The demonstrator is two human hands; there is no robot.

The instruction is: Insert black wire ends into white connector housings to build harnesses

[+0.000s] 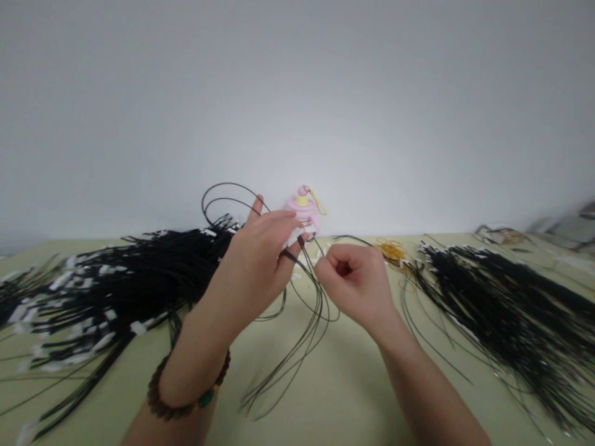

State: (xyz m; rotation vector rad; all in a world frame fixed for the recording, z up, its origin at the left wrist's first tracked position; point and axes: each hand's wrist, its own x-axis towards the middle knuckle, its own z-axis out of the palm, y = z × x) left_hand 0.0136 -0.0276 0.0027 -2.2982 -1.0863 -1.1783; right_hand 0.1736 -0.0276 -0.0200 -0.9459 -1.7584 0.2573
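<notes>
So the left hand (251, 263) was up off the table (334, 396) with some thin black cords (309, 334) hanging from it, fingers (274, 217) slightly spread and a strand caught between them. The right hand (356, 285) was curled up right beside it, fingers (346, 257) pinching a thin strand. Just behind the hands stood a pink plastic thing (304, 207) with a yellow top, no clue what. Big bunches of black cords with white tags (130, 285) (506, 322) lay on both sides, plus yellow rubber bands (392, 251) nearby. Wooden bead bracelet (186, 396) on the left wrist, too.
</notes>
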